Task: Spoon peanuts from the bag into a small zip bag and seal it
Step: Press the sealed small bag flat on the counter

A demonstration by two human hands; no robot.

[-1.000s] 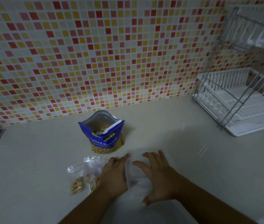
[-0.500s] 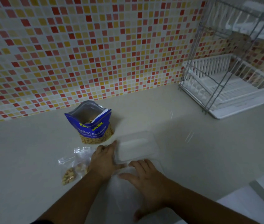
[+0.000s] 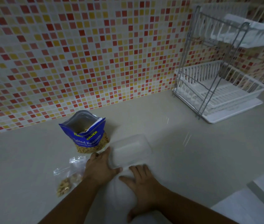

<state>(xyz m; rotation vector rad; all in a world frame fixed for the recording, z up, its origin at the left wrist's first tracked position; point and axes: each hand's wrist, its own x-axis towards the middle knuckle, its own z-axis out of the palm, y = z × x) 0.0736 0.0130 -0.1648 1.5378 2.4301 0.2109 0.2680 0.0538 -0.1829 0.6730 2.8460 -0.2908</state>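
Note:
An open blue peanut bag [image 3: 86, 135] stands on the counter near the tiled wall, with peanuts visible inside. A small clear zip bag [image 3: 68, 178] holding some peanuts lies flat to its front left. My left hand [image 3: 100, 168] rests between that zip bag and a clear plastic tub [image 3: 129, 151], its straight index finger and thumb touching the tub's near-left corner. Just in front of the tub, my right hand [image 3: 142, 180] lies flat with its fingers spread. No spoon is in view.
A white two-tier dish rack [image 3: 221, 92] on a metal frame stands at the back right against the mosaic wall. The beige counter [image 3: 184, 159] ends in an edge at the lower right [image 3: 257, 188].
The clear tub now shows beyond my hands, at my left fingertips. My right hand has drawn back toward me. The view has swung right, showing more of the dish rack.

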